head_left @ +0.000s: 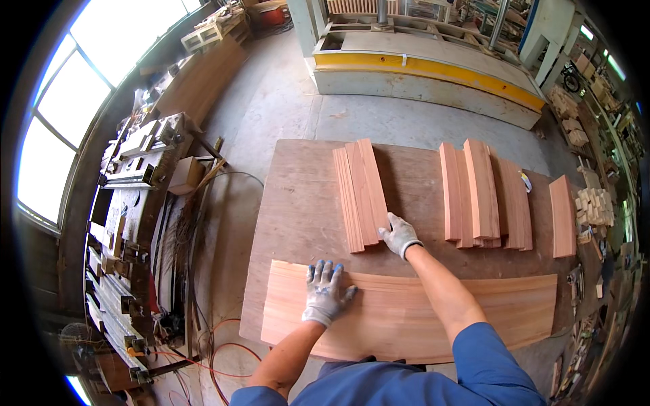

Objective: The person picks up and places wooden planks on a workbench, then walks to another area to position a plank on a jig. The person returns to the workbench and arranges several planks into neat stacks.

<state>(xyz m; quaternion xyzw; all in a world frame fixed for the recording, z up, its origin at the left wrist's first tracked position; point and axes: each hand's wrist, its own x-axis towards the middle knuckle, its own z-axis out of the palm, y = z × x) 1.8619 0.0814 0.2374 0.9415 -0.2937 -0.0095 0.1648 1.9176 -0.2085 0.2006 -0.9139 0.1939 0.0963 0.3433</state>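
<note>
A wide, pale reddish wooden panel (433,308) lies along the near side of the brown table, close to my body. My left hand (325,296), in a grey-white glove with blue-stained fingertips, rests flat on its left part, fingers spread. Farther off, a small group of narrow wooden boards (362,193) lies lengthwise, one on top of or against another. At their near right corner my right hand (401,237), gloved too, grips the edge of the rightmost board; some of its fingers are hidden.
More boards (481,189) lie in an overlapping group on the right of the table (291,196), with a single board (562,216) beyond. A cluttered metal rack (135,203) stands left, hoses (217,358) on the floor beside it. A large yellow-edged press (426,71) stands ahead.
</note>
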